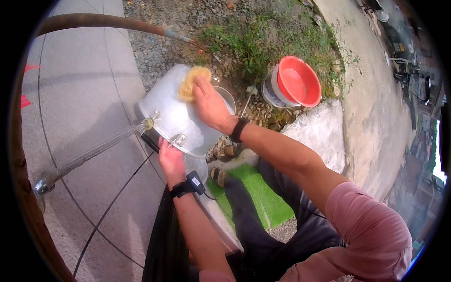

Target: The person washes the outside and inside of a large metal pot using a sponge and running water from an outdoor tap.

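A large silvery metal pot (164, 101) lies tilted in front of me, its side wet or soapy. My right hand (211, 105) presses a fuzzy yellow scouring sponge (188, 87) against the upper part of its side. At the near rim my left hand (171, 159) is closed on the pot's edge beside a riveted handle bracket (178, 141); some of its fingers are hidden behind the metal. A clear ribbed hose (101, 149) with a yellowish band at its end reaches the rim left of this hand.
A metal tap (43, 187) joins the hose's far end. Beyond my right hand stand a white bucket (272, 89) and a red basin (300, 81) resting on it. A rusty pipe (103, 20) crosses the top left. Weeds (249, 44), gravel and a green mat (256, 192) lie around.
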The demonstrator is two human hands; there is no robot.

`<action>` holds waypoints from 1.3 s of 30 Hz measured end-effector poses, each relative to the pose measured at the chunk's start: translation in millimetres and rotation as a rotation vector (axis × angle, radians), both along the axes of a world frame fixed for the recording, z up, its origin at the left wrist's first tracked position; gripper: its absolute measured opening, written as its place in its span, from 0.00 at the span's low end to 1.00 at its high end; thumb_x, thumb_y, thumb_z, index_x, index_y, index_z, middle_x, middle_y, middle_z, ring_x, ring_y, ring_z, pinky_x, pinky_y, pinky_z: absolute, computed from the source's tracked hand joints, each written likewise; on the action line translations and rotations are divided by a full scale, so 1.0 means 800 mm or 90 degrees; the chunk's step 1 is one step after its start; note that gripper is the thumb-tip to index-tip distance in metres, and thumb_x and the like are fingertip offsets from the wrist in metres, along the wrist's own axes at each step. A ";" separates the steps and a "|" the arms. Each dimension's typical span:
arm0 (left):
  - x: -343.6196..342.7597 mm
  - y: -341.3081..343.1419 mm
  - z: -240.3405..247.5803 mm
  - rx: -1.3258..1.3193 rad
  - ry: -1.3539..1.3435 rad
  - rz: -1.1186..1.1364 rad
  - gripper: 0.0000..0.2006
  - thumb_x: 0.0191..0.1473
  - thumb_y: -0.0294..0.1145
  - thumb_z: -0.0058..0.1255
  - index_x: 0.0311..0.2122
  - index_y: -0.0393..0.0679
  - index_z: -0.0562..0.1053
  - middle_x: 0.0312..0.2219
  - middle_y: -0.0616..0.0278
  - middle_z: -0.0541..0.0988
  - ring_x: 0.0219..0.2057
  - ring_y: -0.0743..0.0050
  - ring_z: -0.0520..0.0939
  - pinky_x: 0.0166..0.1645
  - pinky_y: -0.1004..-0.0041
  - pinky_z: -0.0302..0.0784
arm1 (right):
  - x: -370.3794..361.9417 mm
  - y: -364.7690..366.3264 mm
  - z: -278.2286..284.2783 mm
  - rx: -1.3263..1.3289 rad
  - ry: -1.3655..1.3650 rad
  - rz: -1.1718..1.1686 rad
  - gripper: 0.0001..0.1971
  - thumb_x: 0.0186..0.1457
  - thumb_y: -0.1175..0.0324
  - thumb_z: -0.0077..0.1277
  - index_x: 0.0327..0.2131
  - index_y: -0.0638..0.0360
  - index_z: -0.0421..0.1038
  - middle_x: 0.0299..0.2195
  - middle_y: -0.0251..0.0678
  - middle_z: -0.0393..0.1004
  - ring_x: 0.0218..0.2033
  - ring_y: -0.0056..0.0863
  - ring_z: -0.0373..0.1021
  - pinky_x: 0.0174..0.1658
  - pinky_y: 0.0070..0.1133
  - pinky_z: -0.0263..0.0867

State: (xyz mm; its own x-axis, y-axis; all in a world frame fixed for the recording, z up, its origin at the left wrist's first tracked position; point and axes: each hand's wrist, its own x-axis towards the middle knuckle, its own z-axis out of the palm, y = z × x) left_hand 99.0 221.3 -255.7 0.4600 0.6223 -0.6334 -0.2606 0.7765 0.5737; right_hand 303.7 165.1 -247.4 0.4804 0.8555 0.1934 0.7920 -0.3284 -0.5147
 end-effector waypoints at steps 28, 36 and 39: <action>0.028 -0.008 0.020 0.079 0.047 -0.045 0.21 0.61 0.39 0.44 0.53 0.34 0.66 0.46 0.55 0.73 0.45 0.66 0.74 0.50 0.67 0.70 | -0.033 -0.043 0.006 -0.048 -0.027 0.003 0.26 0.50 0.69 0.43 0.53 0.69 0.60 0.57 0.60 0.54 0.61 0.55 0.49 0.64 0.36 0.46; 0.027 -0.042 -0.027 0.142 0.151 -0.079 0.18 0.62 0.42 0.44 0.47 0.36 0.69 0.39 0.62 0.75 0.38 0.79 0.73 0.43 0.77 0.69 | -0.049 -0.031 0.009 -0.005 0.025 0.202 0.23 0.48 0.70 0.45 0.49 0.68 0.66 0.58 0.47 0.58 0.62 0.41 0.51 0.63 0.29 0.49; 0.025 -0.028 -0.015 0.140 0.151 -0.040 0.16 0.62 0.41 0.44 0.44 0.37 0.70 0.38 0.63 0.75 0.37 0.79 0.73 0.42 0.76 0.69 | -0.039 -0.002 0.021 0.068 0.000 0.276 0.18 0.48 0.71 0.45 0.43 0.67 0.70 0.53 0.44 0.65 0.59 0.37 0.56 0.60 0.29 0.54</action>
State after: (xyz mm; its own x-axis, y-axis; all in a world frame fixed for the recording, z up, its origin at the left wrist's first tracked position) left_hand 118.9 198.7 -267.7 0.3572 0.7313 -0.5811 -0.0545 0.6374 0.7686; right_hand 272.7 163.8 -230.7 0.0824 0.9529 0.2920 0.8445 0.0888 -0.5281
